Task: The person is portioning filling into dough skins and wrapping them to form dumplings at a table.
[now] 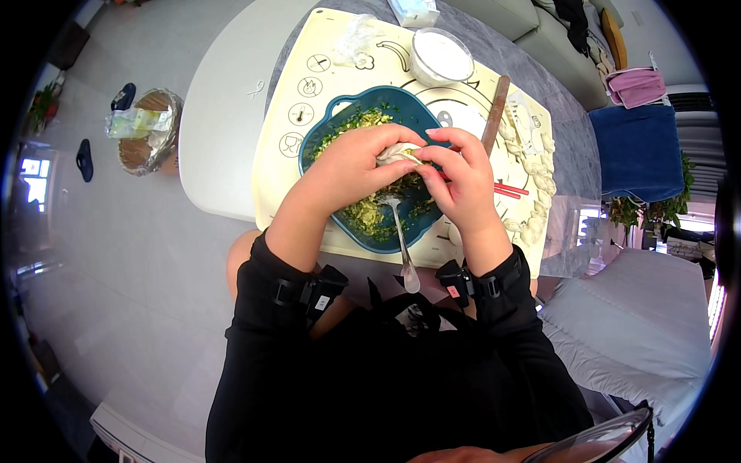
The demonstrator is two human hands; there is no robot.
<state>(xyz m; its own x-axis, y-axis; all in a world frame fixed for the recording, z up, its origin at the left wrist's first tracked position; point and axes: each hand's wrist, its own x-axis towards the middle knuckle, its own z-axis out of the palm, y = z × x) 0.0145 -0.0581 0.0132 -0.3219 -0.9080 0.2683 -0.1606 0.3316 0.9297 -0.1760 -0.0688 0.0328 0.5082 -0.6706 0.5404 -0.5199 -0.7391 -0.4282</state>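
Observation:
Above a dark teal bowl (425, 113), a dumpling (399, 154) of pale dough is held between both hands. My left hand (365, 159) cups it from the left, thumb below and fingers above. My right hand (463, 173) pinches its right end, where a bit of yellow-green filling shows in the opening. The bowl holds chopped green and yellow filling (370, 217), partly hidden by my hands. A metal spoon (402, 237) rests in the filling, its handle over the bowl's near rim. Red chopsticks (512, 190) stick out to the right from behind my right hand.
A cream printed mat (278, 191) lies under the bowl. Folded dumplings (538, 185) line its right edge, beside a brown flat stick (496, 113). At the back are a glass bowl of white flour-like powder (441, 57) and crumpled clear plastic (356, 39). A lined waste bin (151, 132) stands left.

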